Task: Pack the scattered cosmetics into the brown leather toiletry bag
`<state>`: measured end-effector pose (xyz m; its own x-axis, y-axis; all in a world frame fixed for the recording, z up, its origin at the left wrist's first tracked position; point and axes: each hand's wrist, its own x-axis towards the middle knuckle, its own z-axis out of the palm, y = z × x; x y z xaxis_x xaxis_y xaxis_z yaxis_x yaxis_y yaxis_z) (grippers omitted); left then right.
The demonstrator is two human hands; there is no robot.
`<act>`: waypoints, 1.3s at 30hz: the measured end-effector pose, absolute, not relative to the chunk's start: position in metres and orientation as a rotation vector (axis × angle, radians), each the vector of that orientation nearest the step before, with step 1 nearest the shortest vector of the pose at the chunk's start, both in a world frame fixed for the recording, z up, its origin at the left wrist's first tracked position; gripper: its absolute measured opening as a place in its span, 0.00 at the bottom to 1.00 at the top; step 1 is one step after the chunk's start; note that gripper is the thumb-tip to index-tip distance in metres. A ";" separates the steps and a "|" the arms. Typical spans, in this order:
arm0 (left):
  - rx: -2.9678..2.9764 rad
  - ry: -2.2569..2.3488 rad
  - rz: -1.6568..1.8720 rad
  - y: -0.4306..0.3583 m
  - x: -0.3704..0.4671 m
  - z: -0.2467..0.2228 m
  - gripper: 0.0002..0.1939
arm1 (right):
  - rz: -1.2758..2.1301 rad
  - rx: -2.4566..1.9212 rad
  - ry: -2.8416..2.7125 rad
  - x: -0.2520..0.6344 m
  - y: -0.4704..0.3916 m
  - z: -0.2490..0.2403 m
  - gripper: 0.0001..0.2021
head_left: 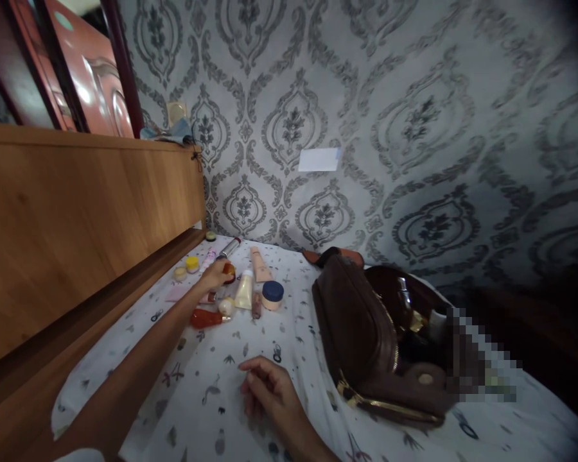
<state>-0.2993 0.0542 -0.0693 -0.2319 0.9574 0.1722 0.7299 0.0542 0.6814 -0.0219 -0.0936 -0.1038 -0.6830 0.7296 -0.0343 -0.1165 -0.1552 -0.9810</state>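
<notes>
My left hand (215,274) reaches to the far group of cosmetics, its fingers closed round a small amber bottle (229,273). Close to it lie a cream tube with a white cap (244,290), a peach tube (259,265) and a jar with a dark blue lid (272,295). Nearer to me are an orange-red bottle (205,319), a small round whitish container (227,307) and a slim brownish tube (256,306). My right hand (272,390) hovers low over the patterned sheet, fingers loosely bent and apart, with nothing visible in it.
An unzipped brown toiletry bag (354,314) holding several items stands at the right. Small yellow-lidded jars (192,264) and a pink tube (183,293) lie left of the group. A wooden panel (91,224) borders the left side; a patterned wall (293,212) rises behind.
</notes>
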 end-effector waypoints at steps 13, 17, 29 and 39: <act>1.426 1.694 1.169 0.007 -0.281 -0.029 0.23 | 1.942 -0.686 -1.431 -0.021 -0.092 -0.104 0.28; 1.453 1.595 1.163 -0.006 -0.267 -0.023 0.28 | 1.975 -0.660 -1.313 -0.021 -0.090 -0.104 0.29; 1.670 0.966 0.777 -0.071 -0.206 -0.010 0.30 | 2.210 -0.532 -0.578 -0.017 -0.084 -0.086 0.27; 1.612 1.036 0.872 -0.071 -0.199 -0.042 0.31 | 2.194 -0.467 -0.453 -0.015 -0.079 -0.093 0.27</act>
<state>-0.1987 -0.0708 -0.0419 0.3755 0.9252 0.0548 0.2123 -0.1434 0.9666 -0.0151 -0.0790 -0.0927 -0.5888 0.7891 -0.1749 -0.6553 -0.5928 -0.4681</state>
